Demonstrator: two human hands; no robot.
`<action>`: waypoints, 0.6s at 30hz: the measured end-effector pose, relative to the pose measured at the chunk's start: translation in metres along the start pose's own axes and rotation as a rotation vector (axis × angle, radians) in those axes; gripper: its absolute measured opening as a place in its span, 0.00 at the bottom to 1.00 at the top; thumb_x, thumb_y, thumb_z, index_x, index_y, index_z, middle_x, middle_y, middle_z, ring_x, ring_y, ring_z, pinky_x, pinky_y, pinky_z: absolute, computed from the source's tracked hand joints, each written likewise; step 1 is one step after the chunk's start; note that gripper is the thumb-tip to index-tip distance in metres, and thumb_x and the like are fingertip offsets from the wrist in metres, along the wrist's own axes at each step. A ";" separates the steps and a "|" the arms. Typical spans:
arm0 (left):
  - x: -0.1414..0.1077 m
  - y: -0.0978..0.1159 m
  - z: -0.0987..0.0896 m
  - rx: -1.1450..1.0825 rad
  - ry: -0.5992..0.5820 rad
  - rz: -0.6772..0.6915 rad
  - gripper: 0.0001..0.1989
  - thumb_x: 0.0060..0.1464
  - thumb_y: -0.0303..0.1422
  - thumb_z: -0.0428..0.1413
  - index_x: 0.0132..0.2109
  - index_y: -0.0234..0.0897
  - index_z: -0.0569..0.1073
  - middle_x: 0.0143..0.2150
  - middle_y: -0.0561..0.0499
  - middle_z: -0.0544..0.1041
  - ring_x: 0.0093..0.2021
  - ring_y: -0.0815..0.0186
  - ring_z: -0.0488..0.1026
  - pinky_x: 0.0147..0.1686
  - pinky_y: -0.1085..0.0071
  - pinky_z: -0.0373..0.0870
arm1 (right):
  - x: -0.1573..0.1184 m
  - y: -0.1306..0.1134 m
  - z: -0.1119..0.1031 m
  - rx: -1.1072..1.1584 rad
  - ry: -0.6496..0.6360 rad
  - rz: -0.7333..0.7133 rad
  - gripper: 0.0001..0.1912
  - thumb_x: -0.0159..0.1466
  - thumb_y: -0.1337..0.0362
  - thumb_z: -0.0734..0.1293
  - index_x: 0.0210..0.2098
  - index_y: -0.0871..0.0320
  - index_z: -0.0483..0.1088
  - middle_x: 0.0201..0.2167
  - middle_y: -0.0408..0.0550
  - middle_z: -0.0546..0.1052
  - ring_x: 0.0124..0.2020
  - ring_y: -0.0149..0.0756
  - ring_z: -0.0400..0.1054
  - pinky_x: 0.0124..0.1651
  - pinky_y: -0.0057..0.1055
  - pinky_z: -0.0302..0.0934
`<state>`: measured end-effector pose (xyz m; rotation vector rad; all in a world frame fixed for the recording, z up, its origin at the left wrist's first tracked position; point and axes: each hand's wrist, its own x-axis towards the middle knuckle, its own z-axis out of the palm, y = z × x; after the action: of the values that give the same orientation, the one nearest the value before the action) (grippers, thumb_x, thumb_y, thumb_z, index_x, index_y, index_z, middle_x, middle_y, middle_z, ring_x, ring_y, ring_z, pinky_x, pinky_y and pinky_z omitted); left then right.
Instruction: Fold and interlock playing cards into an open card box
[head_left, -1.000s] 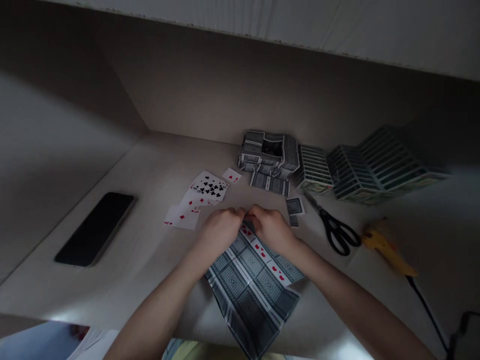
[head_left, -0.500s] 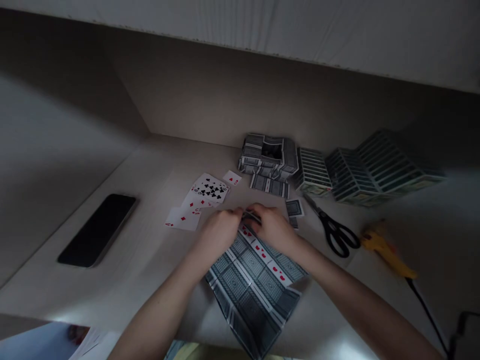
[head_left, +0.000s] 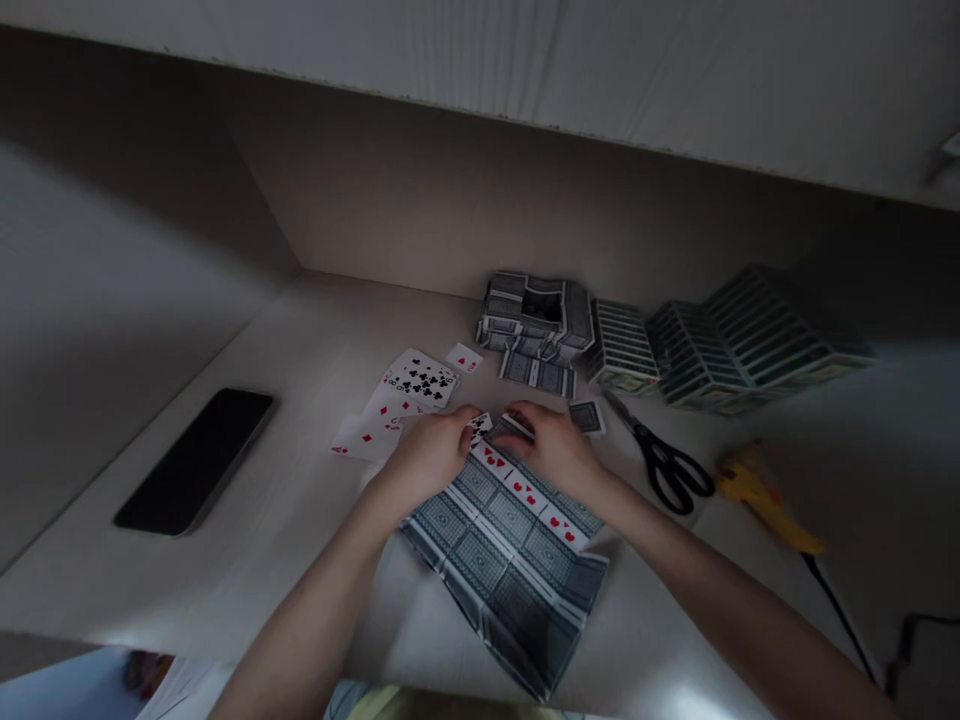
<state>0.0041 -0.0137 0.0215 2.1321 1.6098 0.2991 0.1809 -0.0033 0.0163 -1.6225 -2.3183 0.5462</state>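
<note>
A large folded piece made of joined playing cards [head_left: 495, 530], mostly blue-grey patterned backs with a strip of red hearts, lies at the front middle. At its far left corner my left hand [head_left: 431, 455] is closed on a small card piece [head_left: 480, 428] with black pips showing. My right hand [head_left: 551, 445] curls over the far edge of the joined cards, its thumb and fingers gripping there; the fingertips are partly hidden. Loose cards [head_left: 420, 378], clubs and diamonds, lie beyond my left hand.
A black phone [head_left: 196, 460] lies left. At the back stand a card-built box [head_left: 536, 315] and stepped card structures [head_left: 750, 340]. Black scissors [head_left: 671, 470] and a yellow glue gun [head_left: 765, 495] with a cord lie right. A shelf edge [head_left: 480, 110] hangs above.
My hands have moved slightly apart, and the black-pipped card piece now shows between them. The joined cards have shifted and turned a little.
</note>
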 end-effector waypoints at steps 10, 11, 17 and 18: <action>0.011 -0.007 0.007 -0.125 0.053 -0.013 0.13 0.56 0.36 0.44 0.40 0.40 0.72 0.35 0.51 0.76 0.35 0.66 0.71 0.33 0.75 0.62 | -0.016 0.009 0.028 -0.213 0.137 -0.059 0.31 0.58 0.56 0.60 0.57 0.64 0.52 0.47 0.58 0.67 0.48 0.47 0.60 0.45 0.40 0.60; 0.012 -0.009 0.007 -0.157 0.046 -0.007 0.14 0.56 0.36 0.44 0.40 0.40 0.72 0.36 0.51 0.76 0.35 0.67 0.71 0.33 0.75 0.62 | -0.016 0.012 0.030 -0.210 0.148 -0.067 0.31 0.58 0.55 0.59 0.57 0.64 0.52 0.47 0.58 0.67 0.47 0.47 0.61 0.45 0.40 0.60; 0.014 -0.014 0.010 -0.222 0.063 0.038 0.14 0.56 0.36 0.43 0.42 0.40 0.72 0.39 0.51 0.76 0.38 0.66 0.71 0.36 0.75 0.63 | -0.016 0.027 0.037 -0.145 0.184 -0.106 0.33 0.56 0.48 0.59 0.55 0.63 0.55 0.47 0.57 0.67 0.46 0.44 0.64 0.44 0.39 0.62; 0.014 -0.014 0.010 -0.224 0.063 0.033 0.14 0.56 0.35 0.44 0.42 0.40 0.72 0.39 0.51 0.76 0.38 0.66 0.71 0.37 0.75 0.63 | -0.016 0.028 0.037 -0.134 0.191 -0.116 0.33 0.56 0.48 0.59 0.54 0.62 0.55 0.46 0.57 0.67 0.45 0.44 0.64 0.44 0.38 0.62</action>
<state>0.0008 0.0003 0.0049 1.9979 1.4989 0.5358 0.1946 -0.0150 -0.0290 -1.5103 -2.3302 0.2047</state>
